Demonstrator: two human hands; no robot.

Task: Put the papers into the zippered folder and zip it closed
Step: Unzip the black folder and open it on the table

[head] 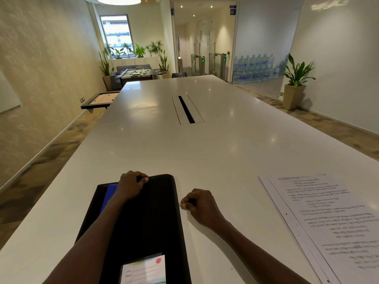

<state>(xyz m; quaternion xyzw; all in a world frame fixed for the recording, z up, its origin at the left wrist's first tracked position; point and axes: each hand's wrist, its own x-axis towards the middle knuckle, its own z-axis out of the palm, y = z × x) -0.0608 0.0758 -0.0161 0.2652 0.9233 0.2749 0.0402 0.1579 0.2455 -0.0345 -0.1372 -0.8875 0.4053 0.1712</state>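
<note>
Black fabric zippered folder (pixel 143 218) lying flat on the near left part of a long white glossy table (pixel 205 144), its long axis running from near to far; a blue strip (pixel 109 194) shows along its far left edge and a clear-fronted label card (pixel 143 270) sits on its near end. Left hand (pixel 131 185) rests on the folder's far edge, fingers curled over that edge and thumb lying along the top. Right hand (pixel 200 203) sits just beside the folder's right edge, thumb and forefinger pressed together on a small metal zipper pull (pixel 180 204); the remaining fingers are curled in. Both forearms extend from the near edge of the view, the left one crossing over the folder. Stack of white printed papers (pixel 328 220) lies on the table well to the right of the folder, outside it, sheets slightly fanned at the left margin; the text is too blurred to read. Dark cable slot (pixel 186 109) is set in the table's middle, farther away. Potted green plant (pixel 295 80) stands on the floor at far right.
</note>
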